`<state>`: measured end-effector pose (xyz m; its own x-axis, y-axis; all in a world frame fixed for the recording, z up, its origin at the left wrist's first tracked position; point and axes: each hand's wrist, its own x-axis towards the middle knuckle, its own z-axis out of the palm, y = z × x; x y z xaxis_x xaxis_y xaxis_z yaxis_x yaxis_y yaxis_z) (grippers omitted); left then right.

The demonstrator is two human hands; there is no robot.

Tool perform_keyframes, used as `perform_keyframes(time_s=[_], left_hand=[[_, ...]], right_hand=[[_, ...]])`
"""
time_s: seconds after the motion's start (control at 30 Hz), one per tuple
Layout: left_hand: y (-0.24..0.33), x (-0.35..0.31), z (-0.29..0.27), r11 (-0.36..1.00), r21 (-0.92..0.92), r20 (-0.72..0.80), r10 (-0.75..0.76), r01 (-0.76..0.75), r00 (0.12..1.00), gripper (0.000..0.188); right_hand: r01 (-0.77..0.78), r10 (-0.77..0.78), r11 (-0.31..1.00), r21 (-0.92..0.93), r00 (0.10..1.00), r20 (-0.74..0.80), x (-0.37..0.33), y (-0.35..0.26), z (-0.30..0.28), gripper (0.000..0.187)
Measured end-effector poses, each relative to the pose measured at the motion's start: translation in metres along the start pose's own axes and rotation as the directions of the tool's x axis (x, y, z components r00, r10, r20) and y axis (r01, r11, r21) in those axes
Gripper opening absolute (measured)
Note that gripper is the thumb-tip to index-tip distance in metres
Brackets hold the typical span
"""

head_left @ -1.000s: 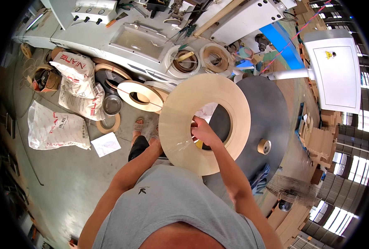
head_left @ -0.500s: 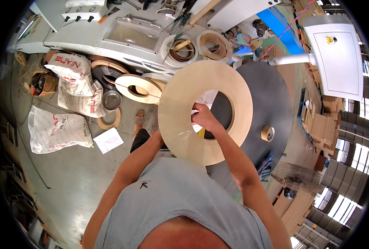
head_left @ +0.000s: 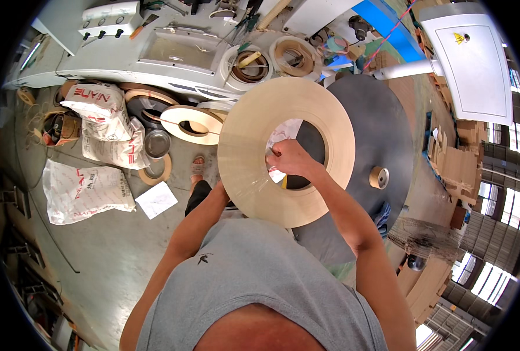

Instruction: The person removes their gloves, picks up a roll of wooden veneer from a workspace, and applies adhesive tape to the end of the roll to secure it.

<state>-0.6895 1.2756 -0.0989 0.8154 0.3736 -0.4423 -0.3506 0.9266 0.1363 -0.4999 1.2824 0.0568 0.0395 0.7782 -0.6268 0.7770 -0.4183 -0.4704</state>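
Observation:
A large cream roll of edge banding (head_left: 245,126) stands tilted in front of me, over the edge of a dark round table (head_left: 382,134). My right hand (head_left: 290,158) is in the hole of the roll with its fingers curled at the inner left rim. What the fingers grip, if anything, is hidden. A white paper sheet (head_left: 284,130) with faint markings shows through the hole, above and below this hand. At the roll's lower left edge is my left hand (head_left: 219,194); its fingers are out of sight behind the roll.
A small brown-sided roll (head_left: 379,177) and a blue glove (head_left: 382,215) lie on the round table. White sacks (head_left: 87,190), a paper sheet (head_left: 156,200) and more banding rolls (head_left: 191,124) are on the floor at left. A grey machine (head_left: 113,61) stretches along the far side.
My right hand has turned slightly inside the hole, its knuckles rising and its elbow swinging outward. The whole view has shifted a little; the roll stays in about the same place.

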Motion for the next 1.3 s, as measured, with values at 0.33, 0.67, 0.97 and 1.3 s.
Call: perform_keyframes(time_s=[0.33, 0.67, 0.97, 1.3], left_hand=[[0.031, -0.021, -0.043, -0.6, 0.777, 0.356, 0.167, -0.192, 0.92, 0.035], [0.067, -0.107, 0.051, 0.422, 0.863, -0.293, 0.866, -0.277, 0.404, 0.019], [0.02, -0.082, 0.106, -0.529, 0.819, 0.542, 0.587, -0.222, 0.601, 0.058], [0.017, -0.062, 0.091, -0.643, 0.726, 0.681, 0.627, -0.242, 0.377, 0.062]], right_hand=[[0.105, -0.101, 0.987, 0.118, 0.994, -0.041, -0.002, -0.003, -0.008, 0.03], [0.028, -0.027, 1.0, 0.014, 0.998, -0.064, -0.027, -0.039, -0.008, 0.032], [0.068, -0.072, 0.997, -0.035, 0.989, -0.128, -0.035, -0.054, 0.003, 0.035], [0.102, -0.116, 0.94, 0.327, 0.993, 0.023, -0.051, -0.041, -0.017, 0.036]])
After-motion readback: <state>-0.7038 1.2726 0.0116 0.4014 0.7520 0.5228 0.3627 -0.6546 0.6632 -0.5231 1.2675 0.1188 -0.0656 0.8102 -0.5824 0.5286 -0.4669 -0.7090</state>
